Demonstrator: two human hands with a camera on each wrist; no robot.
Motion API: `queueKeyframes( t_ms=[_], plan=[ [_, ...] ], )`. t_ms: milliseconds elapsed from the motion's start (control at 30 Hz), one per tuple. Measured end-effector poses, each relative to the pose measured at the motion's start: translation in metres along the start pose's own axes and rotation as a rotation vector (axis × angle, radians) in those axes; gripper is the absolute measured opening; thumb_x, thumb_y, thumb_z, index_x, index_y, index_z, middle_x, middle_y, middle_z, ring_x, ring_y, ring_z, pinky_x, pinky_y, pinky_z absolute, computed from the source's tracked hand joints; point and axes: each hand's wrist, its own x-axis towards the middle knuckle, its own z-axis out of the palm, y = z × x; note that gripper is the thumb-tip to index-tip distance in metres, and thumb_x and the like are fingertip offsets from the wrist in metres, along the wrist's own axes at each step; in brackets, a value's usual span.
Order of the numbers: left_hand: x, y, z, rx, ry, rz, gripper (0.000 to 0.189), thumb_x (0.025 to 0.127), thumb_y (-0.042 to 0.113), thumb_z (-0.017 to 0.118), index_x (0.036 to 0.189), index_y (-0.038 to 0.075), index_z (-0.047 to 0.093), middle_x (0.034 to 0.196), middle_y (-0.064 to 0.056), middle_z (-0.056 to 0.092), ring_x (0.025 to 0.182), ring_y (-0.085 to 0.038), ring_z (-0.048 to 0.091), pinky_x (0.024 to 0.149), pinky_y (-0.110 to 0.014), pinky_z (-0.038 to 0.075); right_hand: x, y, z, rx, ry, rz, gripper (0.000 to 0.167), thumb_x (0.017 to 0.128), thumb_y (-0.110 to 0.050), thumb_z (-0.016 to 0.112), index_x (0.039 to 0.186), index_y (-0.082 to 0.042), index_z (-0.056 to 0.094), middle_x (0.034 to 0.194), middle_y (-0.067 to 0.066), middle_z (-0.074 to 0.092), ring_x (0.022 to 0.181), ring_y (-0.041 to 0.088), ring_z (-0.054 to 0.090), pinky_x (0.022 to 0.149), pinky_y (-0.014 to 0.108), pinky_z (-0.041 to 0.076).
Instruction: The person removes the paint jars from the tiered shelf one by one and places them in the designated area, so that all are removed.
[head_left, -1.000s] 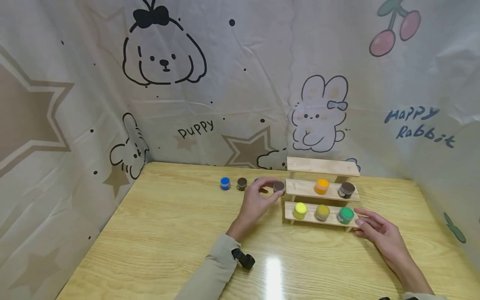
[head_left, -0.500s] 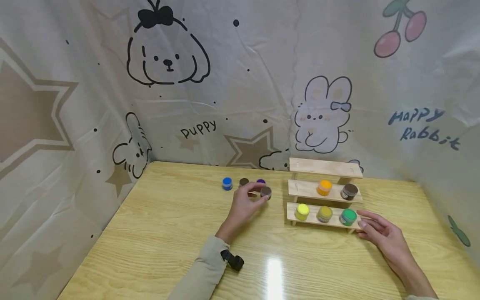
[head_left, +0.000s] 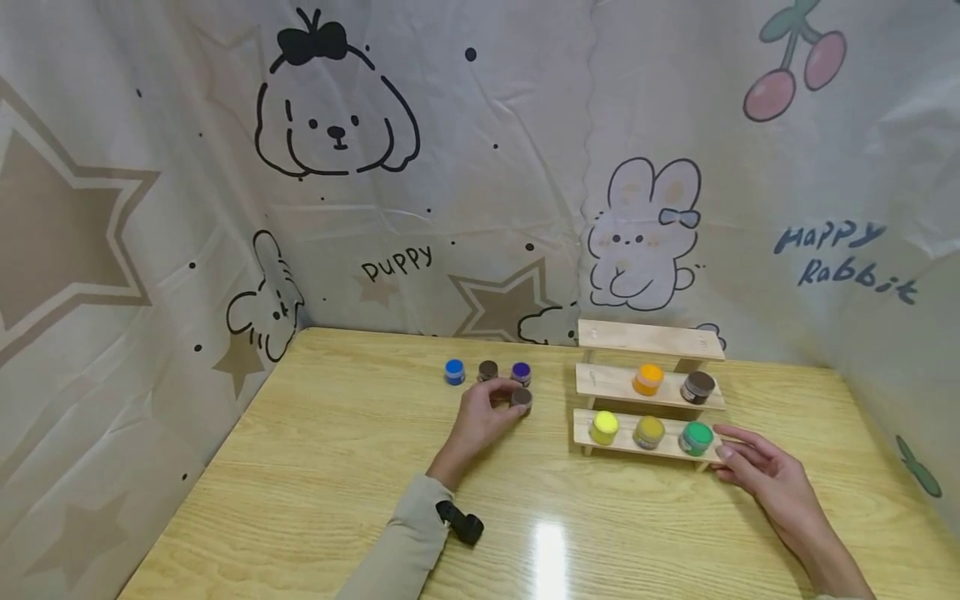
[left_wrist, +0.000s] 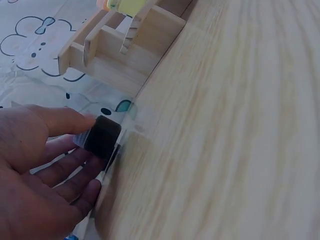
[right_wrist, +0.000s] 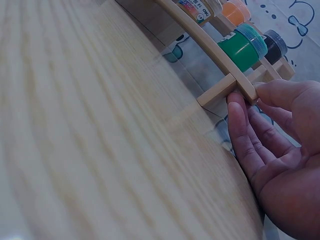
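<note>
My left hand (head_left: 480, 423) pinches a small dark brown paint jar (head_left: 521, 399) between thumb and fingers; the left wrist view shows the jar (left_wrist: 102, 137) from the side, and whether it touches the table I cannot tell. Just behind it stand a blue jar (head_left: 454, 372), another dark brown jar (head_left: 488, 370), and a purple jar (head_left: 521, 372). At the right end of the wooden three-step rack (head_left: 651, 338), my right hand (head_left: 772, 479) pinches the lowest shelf's corner. That shelf carries yellow (head_left: 604, 427), ochre (head_left: 649, 432) and green (head_left: 697, 437) jars.
On the rack's middle shelf are an orange jar (head_left: 648, 379) and a dark brown jar (head_left: 698, 387), both toward the right. A printed curtain (head_left: 480, 192) hangs behind the wood-grain table (head_left: 322, 450), close to the rack's back.
My left hand has carried the dark brown jar leftward from beside the rack and toward the front of the loose jars, uncovering the purple one. The right hand stays at the rack's corner.
</note>
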Motion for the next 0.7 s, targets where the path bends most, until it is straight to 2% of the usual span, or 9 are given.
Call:
queueKeyframes(
  t_ms=[300, 467, 533, 700],
  plan=[
    [0.0013, 0.0007, -0.0033, 0.013, -0.043, -0.023, 0.028, 0.088, 0.002, 0.079, 0.114, -0.002, 0.073, 0.113, -0.018, 0.072, 0.104, -0.031, 0.07, 0.093, -0.044, 0.057, 0.0009, 0.0006, -0.0005, -0.001, -0.001, 0.0, 0.038, 0.102, -0.003, 0.062, 0.14, -0.004, 0.06, 0.123, -0.01, 0.071, 0.096, 0.01, 0.072, 0.081, 0.029, 0.06],
    [-0.0003, 0.0033, -0.0057, 0.016, -0.049, -0.008, 0.028, 0.087, 0.002, 0.079, 0.114, -0.003, 0.072, 0.111, -0.019, 0.073, 0.104, -0.034, 0.071, 0.093, -0.047, 0.057, 0.0012, 0.0, -0.0004, 0.002, 0.002, 0.007, 0.039, 0.102, -0.003, 0.063, 0.14, -0.004, 0.06, 0.124, -0.01, 0.071, 0.096, 0.011, 0.072, 0.081, 0.03, 0.06],
    [-0.0006, 0.0033, -0.006, 0.022, -0.05, -0.001, 0.028, 0.087, 0.002, 0.079, 0.114, -0.003, 0.072, 0.111, -0.019, 0.073, 0.104, -0.035, 0.071, 0.093, -0.047, 0.057, 0.0012, 0.0, -0.0006, 0.002, 0.004, 0.01, 0.038, 0.102, -0.004, 0.063, 0.14, -0.004, 0.059, 0.123, -0.01, 0.071, 0.096, 0.011, 0.072, 0.081, 0.03, 0.06],
    [-0.0005, 0.0019, -0.0055, 0.035, -0.058, -0.027, 0.029, 0.088, 0.003, 0.079, 0.116, -0.001, 0.072, 0.113, -0.017, 0.073, 0.105, -0.032, 0.07, 0.093, -0.045, 0.057, 0.0007, 0.0002, -0.0005, 0.005, 0.002, 0.012, 0.038, 0.102, -0.003, 0.062, 0.14, -0.003, 0.059, 0.123, -0.01, 0.071, 0.096, 0.011, 0.072, 0.081, 0.029, 0.06]
  ],
)
